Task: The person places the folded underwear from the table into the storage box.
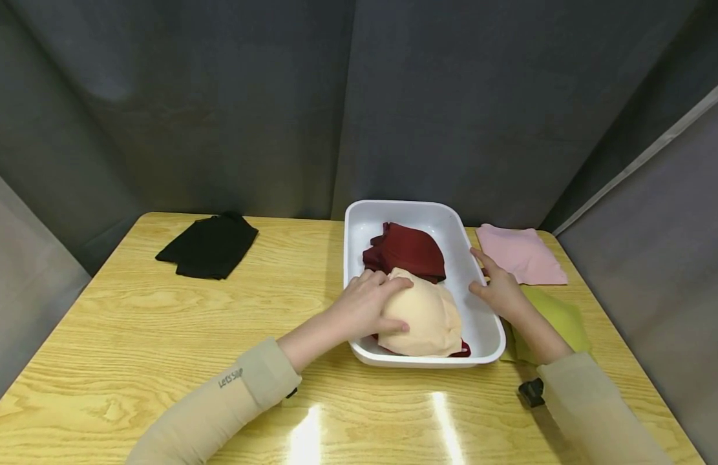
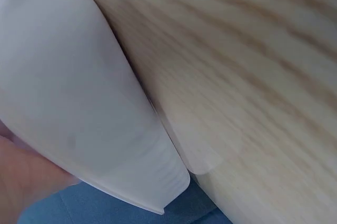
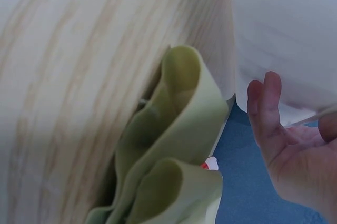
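A white plastic bin (image 1: 424, 363) holds a dark red bra (image 1: 413, 250) towards the back and a beige bra (image 1: 422, 316) in front, cup side up. More dark red fabric shows beneath the beige one. My left hand (image 1: 367, 303) reaches over the bin's left rim and rests on the beige cup, thumb and index finger spread apart. At the right rim is my right hand (image 1: 501, 290), its thumb apart from the fingers. In the right wrist view, its fingers (image 3: 267, 105) overlap the bin's outer wall.
A folded pink bra (image 1: 521, 255) lies right of the bin. Closer to me is a folded olive-green bra (image 1: 559, 323), partly under the right forearm. A folded black garment (image 1: 210, 247) lies at the back left of the wooden table (image 1: 178, 342). Grey curtains (image 1: 231, 116) stand behind.
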